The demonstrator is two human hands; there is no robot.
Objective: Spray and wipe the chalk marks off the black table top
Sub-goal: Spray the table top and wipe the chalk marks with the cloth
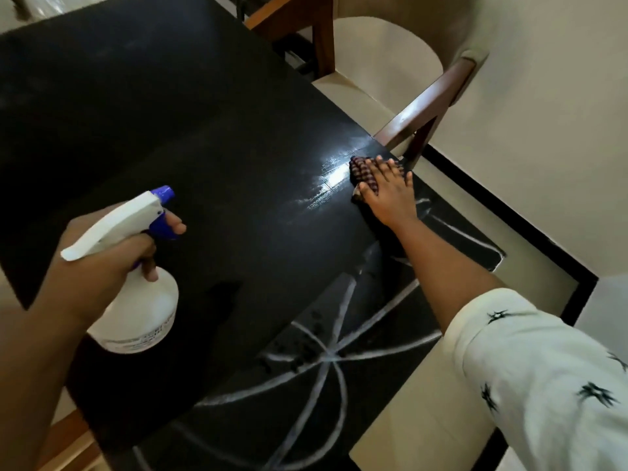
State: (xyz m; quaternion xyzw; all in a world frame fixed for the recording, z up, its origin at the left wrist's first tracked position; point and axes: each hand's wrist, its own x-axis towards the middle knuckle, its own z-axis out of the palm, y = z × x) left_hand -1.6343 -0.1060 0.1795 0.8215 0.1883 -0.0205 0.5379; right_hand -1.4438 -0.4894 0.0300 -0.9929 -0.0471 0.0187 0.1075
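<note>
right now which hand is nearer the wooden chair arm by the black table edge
Right. The right hand presses the checked cloth just below the wooden chair arm; the left hand holds the spray bottle far across.

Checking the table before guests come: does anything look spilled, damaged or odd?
No damage or spill. White chalk lines still cross the near end of the black table, and a wet shine sits beside the cloth under the right hand. The left hand holds the spray bottle tilted.

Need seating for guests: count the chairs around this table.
2 show at least partly. One chair stands at the table's far right side, by the cloth. Another chair, mostly cut off, sits at the top edge. Others may be hidden.
</note>
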